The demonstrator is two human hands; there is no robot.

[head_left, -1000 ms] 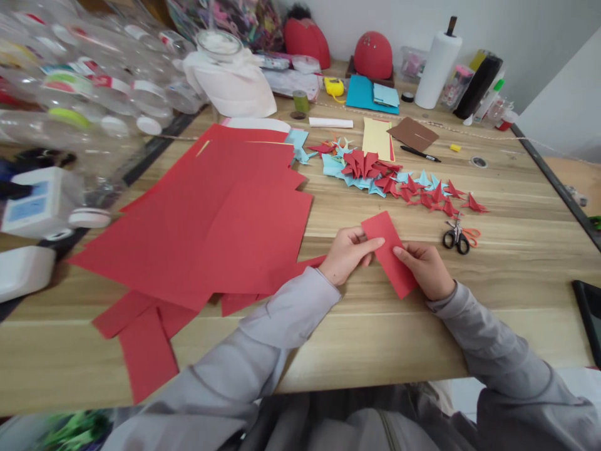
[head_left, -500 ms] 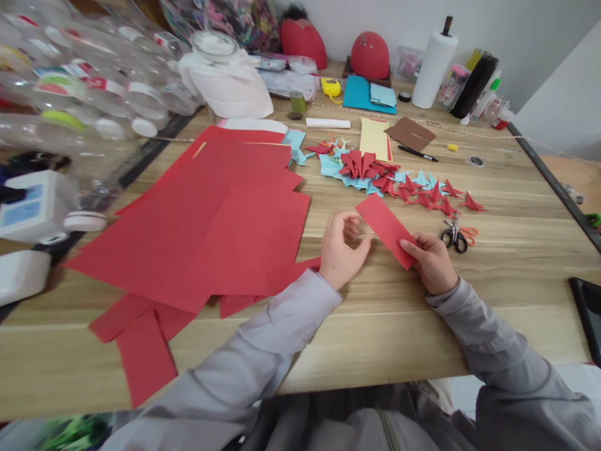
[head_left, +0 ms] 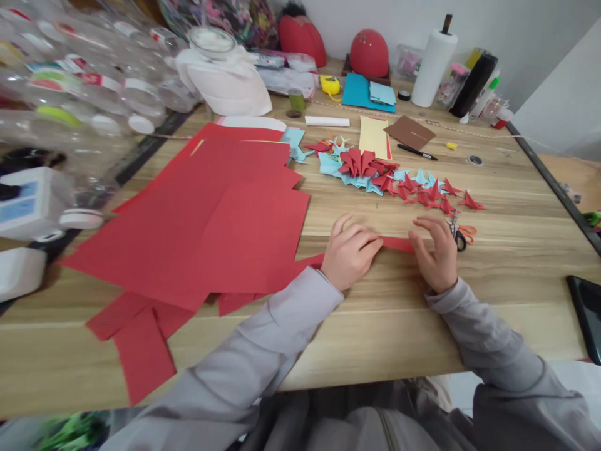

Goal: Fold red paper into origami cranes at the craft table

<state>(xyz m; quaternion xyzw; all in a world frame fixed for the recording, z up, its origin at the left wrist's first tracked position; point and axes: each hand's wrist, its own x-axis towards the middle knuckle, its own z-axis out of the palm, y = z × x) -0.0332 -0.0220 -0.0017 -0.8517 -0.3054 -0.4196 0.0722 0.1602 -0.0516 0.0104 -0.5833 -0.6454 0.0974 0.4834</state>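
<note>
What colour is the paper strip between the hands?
The paper strip is red; see the head view.

Between the two sleeves, the table (head_left: 375, 332) shows bare wood, and a hand can pass there from the near edge toward the thin red paper (head_left: 397, 243). On the left side of the left hand (head_left: 351, 252), large red sheets (head_left: 197, 213) cover the surface and obstruct a low slide. Beyond both hands, folded paper figures (head_left: 425, 193) make a barrier, with a narrow wooden lane before them. The scissors (head_left: 456, 227) lie just beside the right hand (head_left: 432, 254); farther right, wood is open until the black object (head_left: 586, 316).
</note>
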